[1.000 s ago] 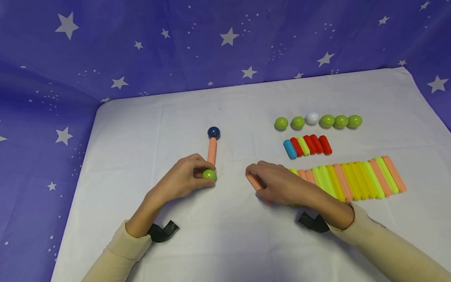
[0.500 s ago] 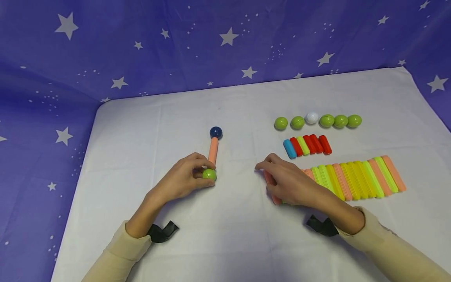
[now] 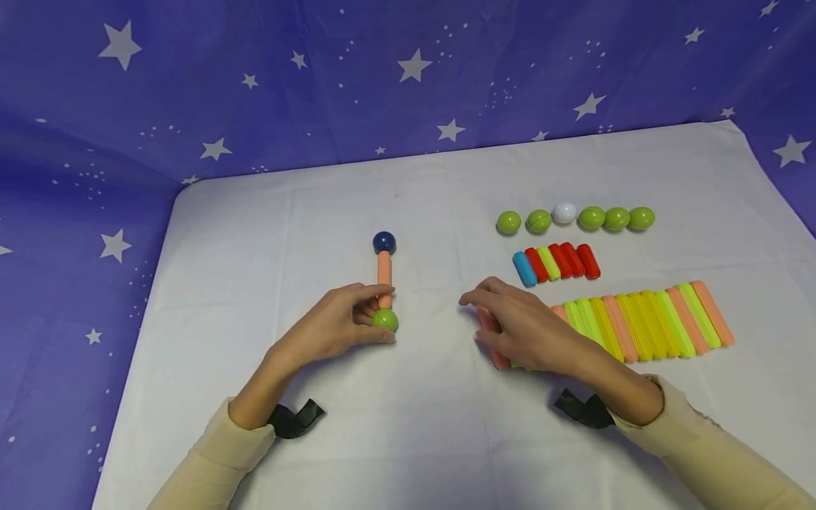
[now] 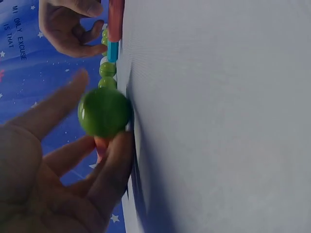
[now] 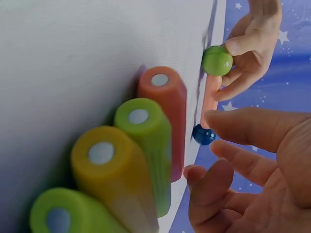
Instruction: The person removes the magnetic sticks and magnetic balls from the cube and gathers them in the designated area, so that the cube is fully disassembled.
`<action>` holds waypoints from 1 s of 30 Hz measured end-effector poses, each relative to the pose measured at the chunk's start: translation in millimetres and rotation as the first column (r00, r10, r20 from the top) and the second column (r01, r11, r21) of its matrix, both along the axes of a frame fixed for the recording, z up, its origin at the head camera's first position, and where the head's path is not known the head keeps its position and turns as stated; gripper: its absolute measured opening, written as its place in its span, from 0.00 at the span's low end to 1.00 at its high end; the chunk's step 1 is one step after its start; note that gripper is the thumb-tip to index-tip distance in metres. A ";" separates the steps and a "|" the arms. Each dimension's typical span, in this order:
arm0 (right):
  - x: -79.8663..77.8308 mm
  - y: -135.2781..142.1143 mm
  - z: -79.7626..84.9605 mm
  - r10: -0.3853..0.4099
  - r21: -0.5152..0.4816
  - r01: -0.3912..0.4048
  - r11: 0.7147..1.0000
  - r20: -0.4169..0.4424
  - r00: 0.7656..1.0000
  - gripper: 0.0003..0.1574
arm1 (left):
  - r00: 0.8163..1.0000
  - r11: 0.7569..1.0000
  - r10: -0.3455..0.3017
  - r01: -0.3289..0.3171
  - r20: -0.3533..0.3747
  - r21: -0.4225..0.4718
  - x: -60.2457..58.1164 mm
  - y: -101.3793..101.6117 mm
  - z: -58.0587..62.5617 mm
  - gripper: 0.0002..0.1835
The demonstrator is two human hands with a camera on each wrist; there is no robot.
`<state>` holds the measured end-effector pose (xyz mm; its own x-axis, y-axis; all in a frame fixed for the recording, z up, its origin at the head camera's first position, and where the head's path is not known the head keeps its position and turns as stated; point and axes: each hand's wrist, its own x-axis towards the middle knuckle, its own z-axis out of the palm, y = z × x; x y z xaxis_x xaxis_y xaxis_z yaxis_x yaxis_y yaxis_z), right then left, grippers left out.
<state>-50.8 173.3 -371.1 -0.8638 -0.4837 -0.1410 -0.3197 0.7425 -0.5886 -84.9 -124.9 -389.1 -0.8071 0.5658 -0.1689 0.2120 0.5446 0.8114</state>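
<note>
A green ball, a salmon-pink rod and a dark blue ball stand in one line, with the rod between the balls. My left hand surrounds the green ball loosely. In the left wrist view its thumb is apart from the ball, while a fingertip lies right at the ball's side. My right hand hovers over the left end of a row of long rods, fingers spread around another salmon rod. That rod lies beside a lime rod and a yellow rod, each with a silvery disc at its end.
Behind the long rods lie several short rods, red, lime and blue. Farther back is a row of green balls with one white ball. A starry purple cloth hangs behind the white tabletop.
My right hand brought the salmon rod right to the row's left end and let it go. My left fingers have loosened, and the green ball with its rod and blue ball has turned slightly.
</note>
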 end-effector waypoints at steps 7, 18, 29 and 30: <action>3.2 -10.0 4.5 0.016 -0.072 -0.019 0.997 -0.037 0.999 0.23 | 0.996 0.996 -0.065 0.061 0.065 0.057 1.6 0.4 -0.5 0.32; -6.3 -53.8 2.1 0.085 -0.118 -0.089 0.989 -0.043 0.995 0.19 | 0.996 0.995 -0.084 0.083 0.016 0.056 1.4 3.0 -1.4 0.27; -11.3 -63.6 -3.2 0.121 -0.057 -0.123 0.991 -0.036 0.992 0.14 | 0.991 0.999 0.041 -0.043 -0.126 -0.021 0.1 3.5 0.1 0.19; -11.4 -63.2 -3.2 0.124 -0.058 -0.126 0.990 -0.034 0.992 0.14 | 0.984 0.997 0.072 -0.077 -0.164 -0.029 -0.3 2.8 0.8 0.18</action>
<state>-62.1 110.2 -374.3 -0.7993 -0.5952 -0.0830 -0.4265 0.6591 -0.6195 -85.2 -122.1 -388.3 -0.8650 0.4992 -0.0507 0.2971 0.5910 0.7499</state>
